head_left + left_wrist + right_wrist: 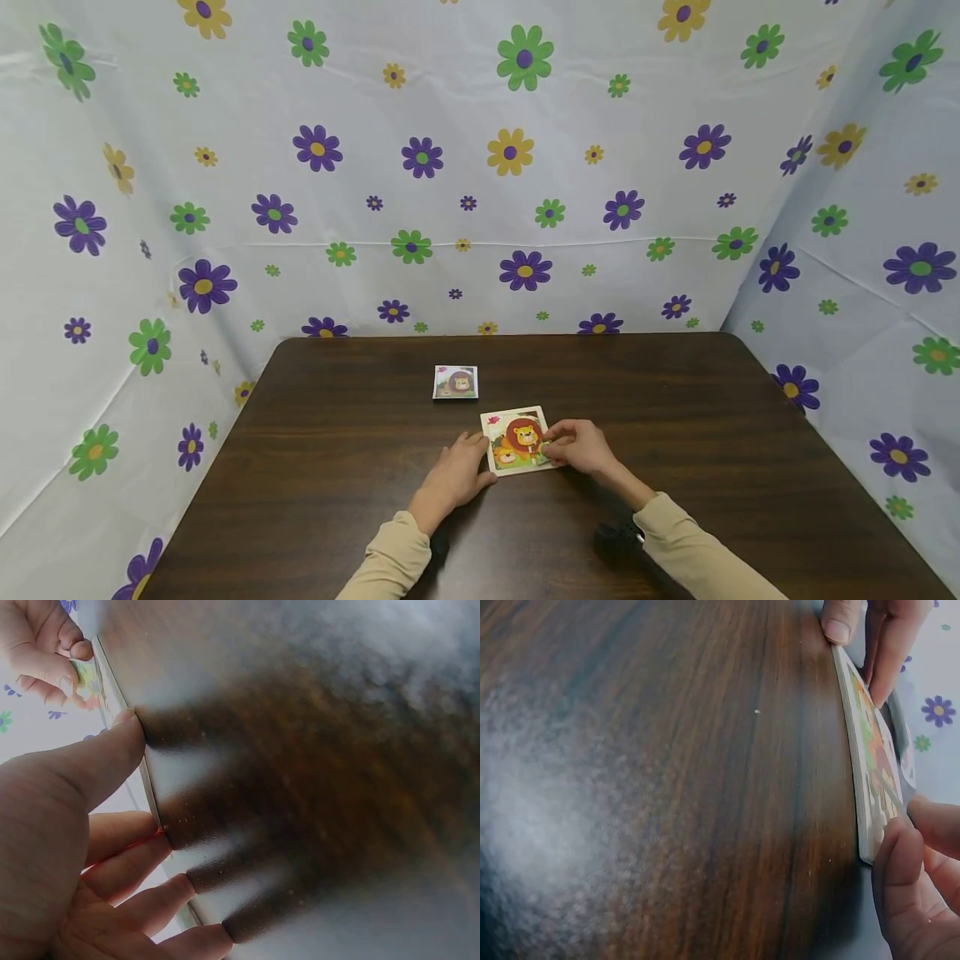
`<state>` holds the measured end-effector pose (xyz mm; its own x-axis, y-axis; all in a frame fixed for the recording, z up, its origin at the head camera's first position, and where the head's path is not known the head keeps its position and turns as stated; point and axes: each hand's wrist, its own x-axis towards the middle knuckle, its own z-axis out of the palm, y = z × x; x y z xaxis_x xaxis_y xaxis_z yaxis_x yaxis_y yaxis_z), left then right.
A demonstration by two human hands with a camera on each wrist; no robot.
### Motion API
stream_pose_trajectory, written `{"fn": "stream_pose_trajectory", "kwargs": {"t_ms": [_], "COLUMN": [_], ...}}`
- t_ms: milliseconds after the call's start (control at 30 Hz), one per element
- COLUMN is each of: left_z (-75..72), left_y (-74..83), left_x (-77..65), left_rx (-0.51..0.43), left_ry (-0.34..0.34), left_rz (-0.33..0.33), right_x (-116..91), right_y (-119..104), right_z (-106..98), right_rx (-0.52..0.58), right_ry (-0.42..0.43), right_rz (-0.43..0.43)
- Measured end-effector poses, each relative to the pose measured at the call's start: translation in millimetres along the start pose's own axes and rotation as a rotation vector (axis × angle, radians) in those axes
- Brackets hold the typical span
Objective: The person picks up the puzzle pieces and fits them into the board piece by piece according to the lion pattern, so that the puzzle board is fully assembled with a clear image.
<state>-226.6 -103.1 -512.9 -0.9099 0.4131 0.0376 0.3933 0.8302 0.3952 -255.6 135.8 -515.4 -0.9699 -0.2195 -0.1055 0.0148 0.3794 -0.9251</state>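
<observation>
A square lion jigsaw puzzle in a pale frame [513,412] lies on the dark wooden table, a little tilted. The person's right hand [581,446] pinches a small puzzle piece [889,791] between thumb and fingertips, just over the puzzle's lower right part. The piece leans up from the picture, seen edge-on in the right wrist view. At the puzzle's left side the left hand [455,472] rests on the table with its fingers extended. Its thumb [116,754] and fingertips are by the frame's edge. The right fingers partly hide that corner.
Behind the puzzle, slightly left, sits a small square box or stack [455,383] with the same lion picture. The brown table [360,408] reaches back to a flower-printed curtain [450,200]. Dark wrist-worn devices [617,537] show near the sleeves.
</observation>
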Motion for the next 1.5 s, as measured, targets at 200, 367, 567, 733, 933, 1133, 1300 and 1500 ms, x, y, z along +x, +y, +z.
{"fn": "stream_pose_trajectory", "kwargs": {"t_ms": [200, 367, 567, 733, 933, 1133, 1300, 1500], "left_z": [-1.0, -0.5, -1.1, 0.7, 2.6, 3.9, 4.2, 3.9], "left_y": [0.3, -0.4, 0.0, 1.7, 4.2, 5.2, 5.2, 4.9], "left_x": [1.0, 1.4, 1.2, -0.1, -1.3, -2.5, -2.4, -1.8], "left_rx": [-0.008, -0.01, -0.008, -0.007, -0.007, -0.008, -0.002, -0.001], "left_ry": [0.0, -0.005, -0.001, -0.005, -0.009, -0.006, 0.0, 0.003], "left_rz": [-0.002, -0.004, 0.001, -0.007, -0.018, -0.022, -0.013, -0.01], "right_x": [0.3, 1.5, 2.9, 0.8, -2.5, -2.8, -1.9, 0.2], "right_y": [-3.6, -3.2, 1.9, 1.4, 0.2, -0.9, 0.1, 4.1], "right_z": [5.6, 11.0, 14.3, 14.6, 15.1, 15.4, 13.1, 8.8], "right_rx": [-0.059, -0.189, -0.284, -0.332, -0.392, -0.448, -0.501, -0.574], "right_ry": [0.057, 0.125, 0.165, 0.186, 0.199, 0.182, 0.154, 0.069], "right_rz": [0.025, 0.002, -0.094, -0.13, -0.168, -0.212, -0.255, -0.409]}}
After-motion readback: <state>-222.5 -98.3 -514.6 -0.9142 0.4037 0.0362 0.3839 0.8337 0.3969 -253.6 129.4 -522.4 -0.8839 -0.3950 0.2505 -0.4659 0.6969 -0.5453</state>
